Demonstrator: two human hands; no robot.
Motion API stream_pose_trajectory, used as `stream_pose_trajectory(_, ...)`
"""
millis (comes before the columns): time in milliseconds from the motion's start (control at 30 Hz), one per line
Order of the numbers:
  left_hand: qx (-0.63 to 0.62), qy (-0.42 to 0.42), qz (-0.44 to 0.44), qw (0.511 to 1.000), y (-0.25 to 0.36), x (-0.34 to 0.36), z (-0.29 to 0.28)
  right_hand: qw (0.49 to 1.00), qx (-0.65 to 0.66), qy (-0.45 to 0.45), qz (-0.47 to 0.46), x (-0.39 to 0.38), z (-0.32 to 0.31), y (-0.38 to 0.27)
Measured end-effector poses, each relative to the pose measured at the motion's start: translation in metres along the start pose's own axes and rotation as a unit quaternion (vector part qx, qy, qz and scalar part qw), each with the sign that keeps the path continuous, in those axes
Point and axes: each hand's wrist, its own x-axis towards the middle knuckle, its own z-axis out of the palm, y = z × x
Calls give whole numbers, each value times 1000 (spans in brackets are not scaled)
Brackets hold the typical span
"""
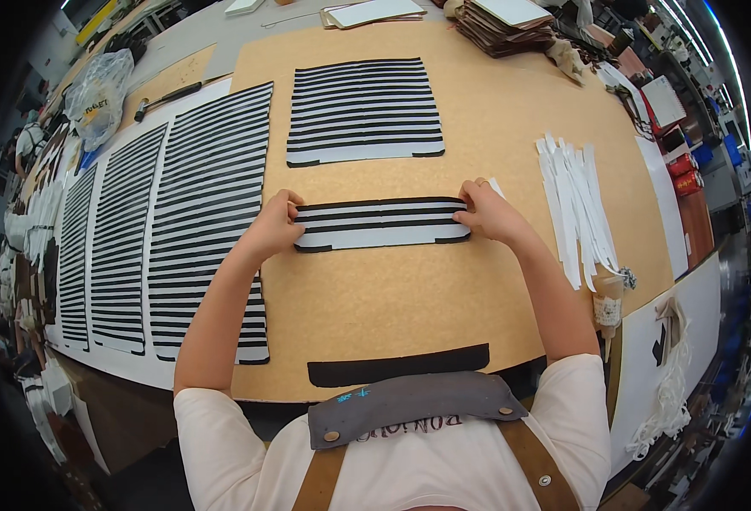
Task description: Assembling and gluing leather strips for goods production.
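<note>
A short panel (382, 226) with black and pale grey stripes lies crosswise on the tan board in front of me. My left hand (278, 225) pinches its left end between thumb and fingers. At the other end, my right hand (488, 215) grips the edge the same way. Beyond it rests a larger striped panel (365, 115) with dark lower corners. Long striped panels (209, 221) stand in rows to the left, beside my left forearm. Close to my body lies a plain black strip (399, 364).
White strips (573, 209) are heaped at the right, with a bottle (607, 308) below them. A black-handled tool (166, 100) and a clear plastic bag (99, 100) lie at the far left. Brown pieces (505, 32) are stacked at the back. White cord (667, 400) hangs lower right.
</note>
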Motion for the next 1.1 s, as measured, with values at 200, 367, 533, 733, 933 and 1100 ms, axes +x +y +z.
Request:
stream_pose_trajectory(200, 93, 19, 41, 995, -2, 8, 0, 997, 60, 45, -5, -7, 10, 7)
stream_pose_trajectory(367, 44, -10, 31, 998, 5, 5, -8, 997, 61, 42, 4, -12, 9, 2)
stream_pose_trajectory(533, 96, -20, 14, 995, -2, 18, -9, 997, 56, 58, -5, -14, 12, 4)
stream_pose_trajectory(733, 45, 38, 5, 998, -5, 5, -3, 995, 67, 78, -19, -14, 17, 7)
stream_pose_trajectory(933, -12, 133, 69, 989, -24, -14, 21, 990, 109, 87, -18, -21, 15, 2)
stream_pose_trajectory(1100, 6, 179, 80, 980, -26, -19, 30, 989, 107, 98, -5, -24, 17, 3)
